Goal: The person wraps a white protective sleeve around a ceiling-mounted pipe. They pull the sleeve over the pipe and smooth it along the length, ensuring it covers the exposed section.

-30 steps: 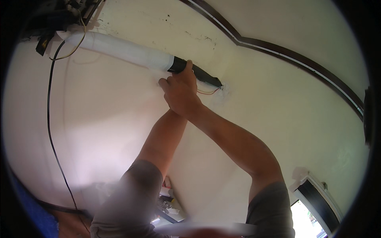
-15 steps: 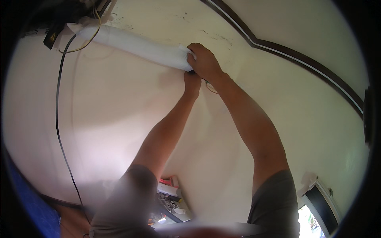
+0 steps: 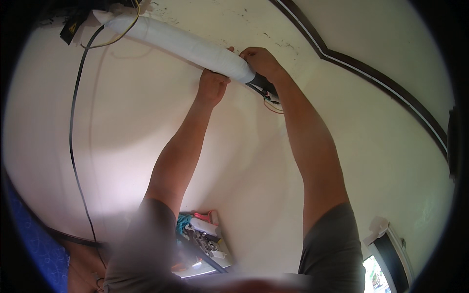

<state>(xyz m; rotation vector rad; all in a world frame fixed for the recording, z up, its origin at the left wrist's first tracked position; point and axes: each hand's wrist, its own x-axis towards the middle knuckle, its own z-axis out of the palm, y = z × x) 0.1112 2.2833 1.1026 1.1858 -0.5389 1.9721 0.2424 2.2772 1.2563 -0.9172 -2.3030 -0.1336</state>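
A long pipe bundle [image 3: 181, 46] wrapped in white tape slants down across the wall from the upper left. From below, my left hand [image 3: 214, 87] grips it, a fingertip showing over its top edge. My right hand [image 3: 263, 62] is closed at the upper edge near the end of the white wrapping; whatever its curled fingers pinch is hidden. Beyond the wrapping, a dark bare section [image 3: 265, 84] of the bundle runs behind my right wrist. Black cables and thin coloured wires [image 3: 273, 108] stick out below it.
A black cable [image 3: 72, 132] hangs down the wall at left, beside a yellowish wire [image 3: 105, 45] looped near the bundle's upper end. Dark trim [image 3: 371, 75] crosses the upper right. Below are a shelf with assorted items [image 3: 207, 239], blue patterned cloth [image 3: 36, 244] and a window [image 3: 378, 273].
My left hand has moved left along the bundle, away from my right hand. The right hand has shifted slightly right, and the dark end with its wires now shows. The view has shifted slightly.
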